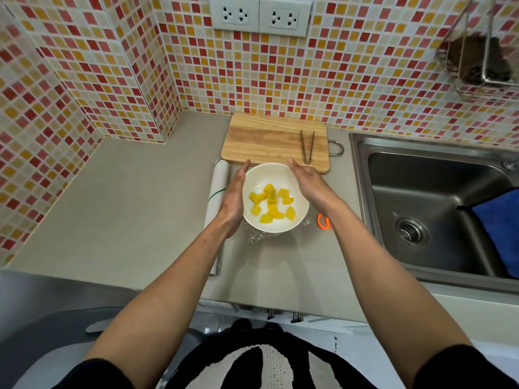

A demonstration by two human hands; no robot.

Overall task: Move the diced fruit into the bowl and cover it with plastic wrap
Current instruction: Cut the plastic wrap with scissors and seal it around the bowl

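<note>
A white bowl (280,175) stands on the grey counter and holds several yellow diced fruit pieces (271,203). Clear plastic wrap (257,237) shows crumpled at the bowl's near rim; whether it spans the whole top I cannot tell. My left hand (234,197) lies flat against the bowl's left side with straight fingers. My right hand (310,186) presses the bowl's right side, fingers straight too. The plastic wrap roll (217,186) lies on the counter just left of my left hand.
A wooden cutting board (266,138) lies behind the bowl with metal tongs (307,146) on its right part. An orange scissor handle (323,221) peeks out by my right wrist. A steel sink (432,209) with a blue cloth (500,228) is at right.
</note>
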